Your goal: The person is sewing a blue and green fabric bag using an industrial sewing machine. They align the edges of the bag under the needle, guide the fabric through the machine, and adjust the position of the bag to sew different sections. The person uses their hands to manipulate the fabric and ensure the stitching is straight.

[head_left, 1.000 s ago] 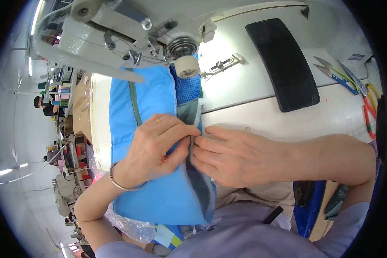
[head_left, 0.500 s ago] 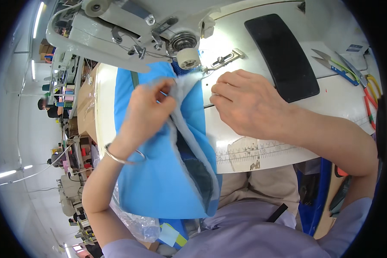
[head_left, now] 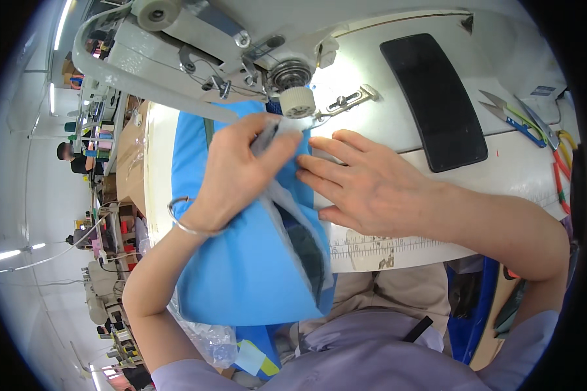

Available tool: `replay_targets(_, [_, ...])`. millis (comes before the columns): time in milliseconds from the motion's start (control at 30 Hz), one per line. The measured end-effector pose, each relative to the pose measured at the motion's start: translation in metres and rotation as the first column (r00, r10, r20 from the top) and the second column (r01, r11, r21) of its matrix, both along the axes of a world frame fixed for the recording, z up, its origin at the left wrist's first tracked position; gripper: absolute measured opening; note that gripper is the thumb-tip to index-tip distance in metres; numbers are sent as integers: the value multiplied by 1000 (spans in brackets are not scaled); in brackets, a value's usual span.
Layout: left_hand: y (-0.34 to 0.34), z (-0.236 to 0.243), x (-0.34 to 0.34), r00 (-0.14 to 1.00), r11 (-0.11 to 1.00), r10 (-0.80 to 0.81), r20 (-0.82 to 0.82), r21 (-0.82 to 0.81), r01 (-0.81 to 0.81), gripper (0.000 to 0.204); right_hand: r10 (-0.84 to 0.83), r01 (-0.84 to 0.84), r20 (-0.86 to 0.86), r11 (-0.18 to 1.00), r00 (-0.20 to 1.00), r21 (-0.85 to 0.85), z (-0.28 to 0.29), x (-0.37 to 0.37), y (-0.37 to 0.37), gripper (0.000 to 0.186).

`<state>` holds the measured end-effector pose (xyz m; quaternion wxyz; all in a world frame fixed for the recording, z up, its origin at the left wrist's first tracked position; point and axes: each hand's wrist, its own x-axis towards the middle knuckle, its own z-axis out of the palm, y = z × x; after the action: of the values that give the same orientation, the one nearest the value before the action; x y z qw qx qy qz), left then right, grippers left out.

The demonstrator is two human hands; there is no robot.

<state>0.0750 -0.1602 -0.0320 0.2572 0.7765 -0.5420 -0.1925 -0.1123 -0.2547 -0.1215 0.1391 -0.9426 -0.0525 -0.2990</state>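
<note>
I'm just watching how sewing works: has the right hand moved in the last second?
Yes. The right hand has slid up the table toward the sewing machine, fingertips now on the blue fabric near the needle, closer to the black pad.

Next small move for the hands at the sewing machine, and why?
Probably slide the blue fabric edge further under the machine head. The left hand pinches the pale layer near the head, the right hand lies flat beside it, and the edge seems just short.

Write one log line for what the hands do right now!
left hand: pinching blue fabric edge | right hand: flat on fabric by the sewing machine needle | scissors: untouched on table
</note>
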Motion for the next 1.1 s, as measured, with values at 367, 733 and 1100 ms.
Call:
replay_targets(367, [10, -25, 4, 679, 872, -321, 661, -75, 484, 41, -3, 3, 10, 1000, 1000, 8, -3, 0, 0, 41])
replay_targets(733, [1, -29, 1, 768, 871, -392, 506, -63, 486, 50, 34, -51, 134, 991, 990, 121, -20, 6, -5, 36])
replay_targets(1100, [14, -29, -9, 771, 924, -313, 555, -12, 383, 39, 75, -80, 77, 995, 994, 57, -26, 11, 0, 49])
